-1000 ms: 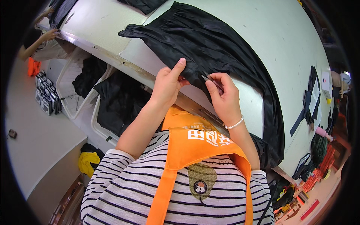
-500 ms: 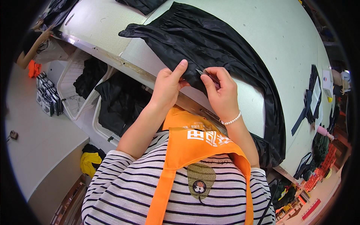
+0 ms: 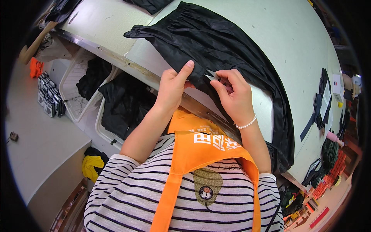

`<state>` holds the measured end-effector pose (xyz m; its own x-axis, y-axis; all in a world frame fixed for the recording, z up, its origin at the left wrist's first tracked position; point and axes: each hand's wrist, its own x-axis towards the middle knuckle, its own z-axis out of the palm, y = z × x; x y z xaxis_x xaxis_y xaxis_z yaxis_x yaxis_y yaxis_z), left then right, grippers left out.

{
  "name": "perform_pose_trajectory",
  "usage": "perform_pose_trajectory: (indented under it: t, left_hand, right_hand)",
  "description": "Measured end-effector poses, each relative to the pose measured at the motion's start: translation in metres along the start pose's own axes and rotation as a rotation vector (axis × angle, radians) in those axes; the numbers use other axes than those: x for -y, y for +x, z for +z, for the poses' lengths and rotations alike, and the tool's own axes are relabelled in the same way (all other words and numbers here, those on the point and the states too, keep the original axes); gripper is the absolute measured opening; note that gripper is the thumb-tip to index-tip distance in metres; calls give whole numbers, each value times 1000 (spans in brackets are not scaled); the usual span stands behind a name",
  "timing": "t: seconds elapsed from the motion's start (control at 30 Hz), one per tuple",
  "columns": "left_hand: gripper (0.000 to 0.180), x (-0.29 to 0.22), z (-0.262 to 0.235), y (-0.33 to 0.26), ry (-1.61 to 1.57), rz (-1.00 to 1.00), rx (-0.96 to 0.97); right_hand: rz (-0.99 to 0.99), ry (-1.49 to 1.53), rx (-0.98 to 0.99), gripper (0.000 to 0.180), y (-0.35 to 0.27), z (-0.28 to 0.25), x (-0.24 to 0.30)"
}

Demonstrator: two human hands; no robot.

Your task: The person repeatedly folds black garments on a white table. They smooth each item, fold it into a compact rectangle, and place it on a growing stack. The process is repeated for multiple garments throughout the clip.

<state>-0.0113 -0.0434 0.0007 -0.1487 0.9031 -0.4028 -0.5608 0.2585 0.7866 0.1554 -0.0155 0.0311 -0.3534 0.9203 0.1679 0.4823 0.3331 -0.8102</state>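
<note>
While pinching black garment (image 3: 232, 50), left hand (image 3: 172, 89); right hand (image 3: 235, 96) grip closed on snips (image 3: 211, 75).

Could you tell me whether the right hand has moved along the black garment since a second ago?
Hardly: the right hand still pinches small snips at the same fold of the black garment, beside the left hand, near the table edge.

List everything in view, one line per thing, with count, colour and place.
glossy black pleated garment: one, black, spread on the table
pale worktable: one, off-white, upper right
small metal thread snips: one, silver, at the garment's edge
white plastic bins: two, white, below the table's edge, holding dark cloth
yellow cloth: one, yellow, lower left
left hand: pinches the garment
right hand: holds the snips; white bead bracelet on its wrist
</note>
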Motion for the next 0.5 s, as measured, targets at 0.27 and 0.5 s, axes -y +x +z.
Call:
perform_pose_trajectory:
  t: [0.27,0.5]
  left_hand:
    - [36,-2,5,-2,232,140,-24]
    - [37,-2,3,-5,266,146,-26]
  right_hand:
    - [-8,0,18,18,0,3,0]
    - [-25,-28,34,18,4,9,6]
